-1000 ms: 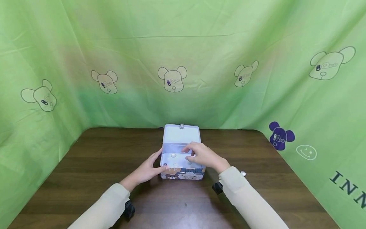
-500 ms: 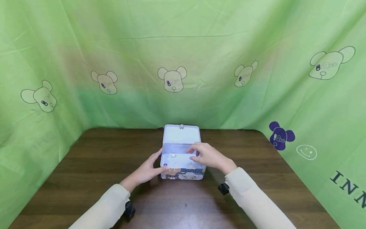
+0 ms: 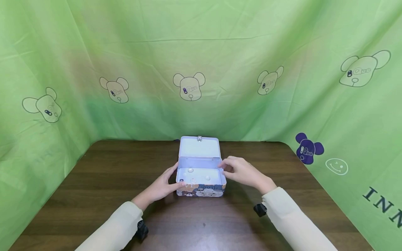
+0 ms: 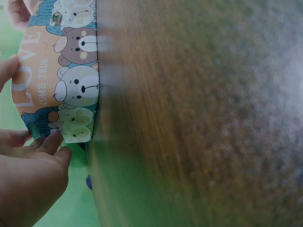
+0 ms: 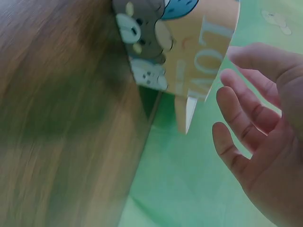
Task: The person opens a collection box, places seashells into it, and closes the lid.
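An open tin box (image 3: 201, 191) with cartoon bears and the word LOVE on its front stands on the table, its pale lid tipped back. Inside lie several small, whitish round things (image 3: 190, 170), too small to tell their kind. My left hand (image 3: 161, 184) holds the box at its left end, thumb over the front rim and fingers along the side; the left wrist view shows its fingers bent at that end (image 4: 78, 127). By the right rim, my right hand (image 3: 243, 172) hovers with loosely bent fingers (image 5: 232, 106) and holds nothing visible.
The dark wooden table (image 3: 110, 174) reaches out on both sides of the box. A green curtain (image 3: 141, 115) printed with bear heads hangs close behind the table's far edge and along its sides.
My right hand has moved right, from over the inside of the box to its right rim, uncovering a small whitish thing inside. The left hand and the box have stayed put.
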`<state>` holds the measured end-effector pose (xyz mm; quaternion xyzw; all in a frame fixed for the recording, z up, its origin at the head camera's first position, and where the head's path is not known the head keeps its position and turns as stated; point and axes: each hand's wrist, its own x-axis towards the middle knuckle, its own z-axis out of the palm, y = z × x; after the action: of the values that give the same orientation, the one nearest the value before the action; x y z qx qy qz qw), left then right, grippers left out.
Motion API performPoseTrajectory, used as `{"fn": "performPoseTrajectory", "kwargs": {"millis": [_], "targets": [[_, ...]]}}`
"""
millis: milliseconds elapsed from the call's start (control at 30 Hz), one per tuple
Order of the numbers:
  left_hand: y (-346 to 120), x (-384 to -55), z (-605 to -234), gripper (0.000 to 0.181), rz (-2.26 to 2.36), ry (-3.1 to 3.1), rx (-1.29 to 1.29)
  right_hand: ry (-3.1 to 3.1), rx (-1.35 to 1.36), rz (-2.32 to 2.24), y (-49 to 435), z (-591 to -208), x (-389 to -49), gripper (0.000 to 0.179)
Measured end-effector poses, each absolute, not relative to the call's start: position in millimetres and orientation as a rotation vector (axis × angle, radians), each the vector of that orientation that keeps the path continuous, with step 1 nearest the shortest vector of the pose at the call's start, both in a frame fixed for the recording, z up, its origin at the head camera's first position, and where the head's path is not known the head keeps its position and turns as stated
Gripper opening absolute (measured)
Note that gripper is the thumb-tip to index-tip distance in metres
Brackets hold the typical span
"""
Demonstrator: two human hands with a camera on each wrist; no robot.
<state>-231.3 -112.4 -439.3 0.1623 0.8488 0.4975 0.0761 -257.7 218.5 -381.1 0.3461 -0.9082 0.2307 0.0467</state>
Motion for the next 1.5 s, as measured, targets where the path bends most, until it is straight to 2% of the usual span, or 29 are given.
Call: {"fn": "performPoseTrajectory", "kwargs": {"millis": [667,1500], "targets": [[-113,-232,-441,0.088,1.493,2.551,0.523,-2.854,0.827,0.586,303,-388,-236,0.018],[-112,-232,-440,0.088,1.496,2.545,0.52,-2.93,0.722,0.563,353,-424,-219,0.013]]}}
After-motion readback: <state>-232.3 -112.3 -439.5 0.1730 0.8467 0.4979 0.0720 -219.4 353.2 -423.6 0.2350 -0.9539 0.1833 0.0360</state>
